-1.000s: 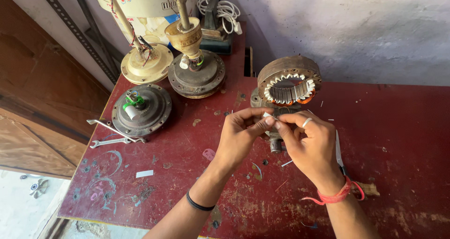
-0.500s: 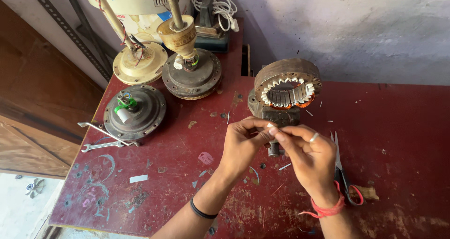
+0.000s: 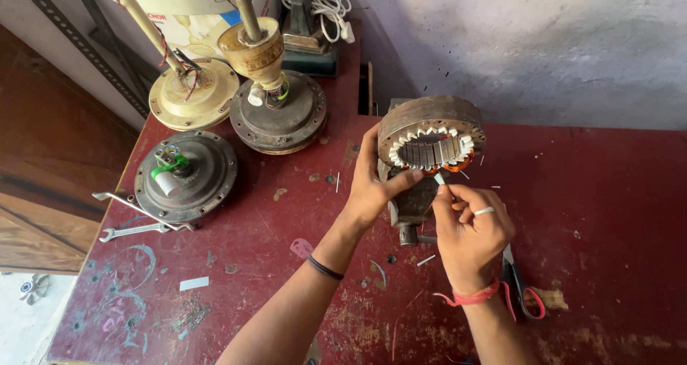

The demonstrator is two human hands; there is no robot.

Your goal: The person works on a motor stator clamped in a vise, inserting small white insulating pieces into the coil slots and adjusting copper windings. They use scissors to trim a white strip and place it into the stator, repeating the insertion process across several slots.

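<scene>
On red table (image 3: 587, 215), hands (image 3: 469, 229) hold stator (image 3: 429, 132).

Soft, even daylight, faint shadows, sharp focus, no glare.

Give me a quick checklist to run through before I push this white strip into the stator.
1. Stator steadied: ok, the left hand grips its near left rim.
2. Stator seated in the vise: cannot tell, the hands hide the clamp.
3. White strip in hand: ok, pinched in the right hand fingertips, tip just below the winding ring.
4. Strip lined up with a slot: cannot tell, too small to see.
5. Scissors within reach: ok, they lie on the red table beside the right wrist.
6. Other fan motors out of the way: ok, they sit apart at the table's left.
</scene>
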